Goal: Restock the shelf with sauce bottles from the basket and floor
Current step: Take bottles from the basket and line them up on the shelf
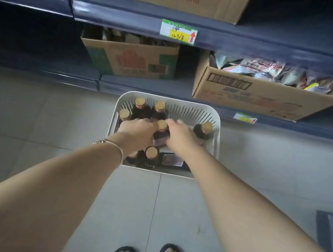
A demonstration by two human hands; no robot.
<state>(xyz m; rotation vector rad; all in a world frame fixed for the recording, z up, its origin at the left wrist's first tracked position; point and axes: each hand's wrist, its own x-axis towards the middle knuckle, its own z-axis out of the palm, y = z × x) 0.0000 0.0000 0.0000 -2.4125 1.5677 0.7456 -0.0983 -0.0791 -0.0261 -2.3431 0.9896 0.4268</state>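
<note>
Reaching into white basket (187, 110), left hand (136, 131) and right hand (179, 135) flanked gold-capped sauce bottle (162, 126), fingers (149, 123) curled, grip unclear

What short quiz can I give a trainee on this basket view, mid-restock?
1. True or false: the white basket is lifted clear of the floor tiles.
2. The caps of the sauce bottles are: A red, B gold, C white.
3. Which wrist wears the thin bracelet?

Key:
1. False. It stands on the tiles.
2. B.
3. The left, just behind the left hand, which reaches into the basket beside the right hand.
</note>
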